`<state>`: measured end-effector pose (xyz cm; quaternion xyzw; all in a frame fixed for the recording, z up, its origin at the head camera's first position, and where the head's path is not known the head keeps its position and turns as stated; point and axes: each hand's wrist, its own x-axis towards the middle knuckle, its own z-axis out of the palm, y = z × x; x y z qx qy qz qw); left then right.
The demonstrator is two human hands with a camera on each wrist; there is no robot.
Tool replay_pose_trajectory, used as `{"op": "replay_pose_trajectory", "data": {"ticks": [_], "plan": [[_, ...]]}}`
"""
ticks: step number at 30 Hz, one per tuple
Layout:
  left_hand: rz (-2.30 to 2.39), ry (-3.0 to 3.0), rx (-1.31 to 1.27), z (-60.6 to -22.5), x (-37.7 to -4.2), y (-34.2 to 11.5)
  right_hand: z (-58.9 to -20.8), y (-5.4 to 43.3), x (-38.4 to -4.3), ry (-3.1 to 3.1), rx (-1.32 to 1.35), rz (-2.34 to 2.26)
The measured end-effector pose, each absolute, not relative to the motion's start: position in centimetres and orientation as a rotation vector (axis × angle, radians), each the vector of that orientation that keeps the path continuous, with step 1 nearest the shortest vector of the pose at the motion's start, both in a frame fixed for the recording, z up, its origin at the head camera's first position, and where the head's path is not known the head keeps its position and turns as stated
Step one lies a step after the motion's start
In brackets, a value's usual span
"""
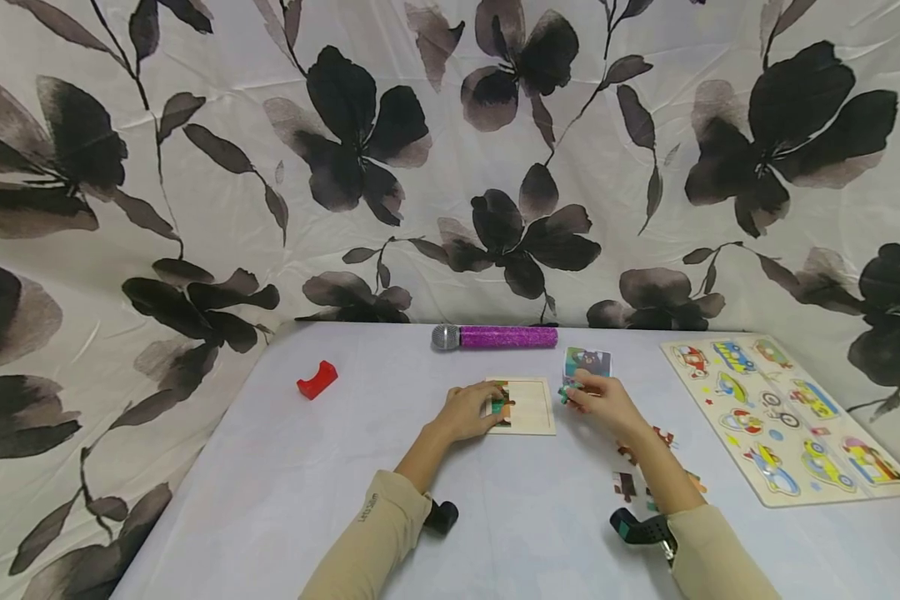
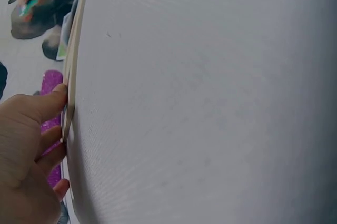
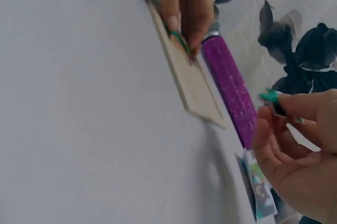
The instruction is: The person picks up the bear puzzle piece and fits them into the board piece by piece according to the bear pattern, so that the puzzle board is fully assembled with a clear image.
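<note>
head view: our left hand (image 1: 468,412) rests, loosely spread, on the wooden tray (image 1: 534,408) on the worktop (image 1: 307,500), likely steadying it. our right hand (image 1: 603,402) pinches a puzzle piece (image 3: 270,97) beside it, seemingly for control.

Left hand (image 1: 465,411): thumb spread from the fingers. Right hand (image 1: 603,403): thumb and fingertips pinching. Both forearms (image 1: 667,471) reach forward.

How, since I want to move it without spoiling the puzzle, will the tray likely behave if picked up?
The tray is probably stiff, as its edges look straight in the right wrist view. It seems thin, so likely light. The pieces in it could slip out if it tilts, since no cover shows over them.
</note>
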<state>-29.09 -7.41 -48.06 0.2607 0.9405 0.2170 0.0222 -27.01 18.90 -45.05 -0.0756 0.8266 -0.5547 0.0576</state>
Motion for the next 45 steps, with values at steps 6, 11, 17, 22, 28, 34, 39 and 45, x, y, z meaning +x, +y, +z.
{"op": "replay_pose_trajectory", "data": {"ticks": [6,11,17,22,28,34,39,45], "plan": [[0.576,2.918,0.792,-47.7,-29.0,-7.2,-44.6,17.1,-29.0,2.228,-0.011,-2.064],[0.518,2.92,0.81,-47.6,-29.1,-7.0,-44.8,16.3,-29.9,2.02,0.003,-2.267],[0.51,2.916,0.795,-47.6,-29.0,-7.0,-45.2,15.5,-30.4,1.91,-0.045,-2.378],[0.528,2.909,0.788,-47.7,-29.1,-7.0,-45.3,15.0,-30.4,1.977,-0.102,-2.376],[0.53,2.92,0.789,-47.8,-29.2,-7.1,-45.0,14.8,-29.9,2.239,-0.1,-2.232],[0.538,2.915,0.774,-47.9,-29.2,-7.3,-45.5,15.2,-29.0,2.431,-0.042,-2.01],[0.518,2.918,0.77,-47.9,-29.2,-7.3,-46.5,15.4,-28.1,2.563,-0.288,-1.772],[0.51,2.93,0.781,-47.7,-29.1,-7.2,-47.5,15.2,-27.2,2.852,-0.429,-1.313]]}}
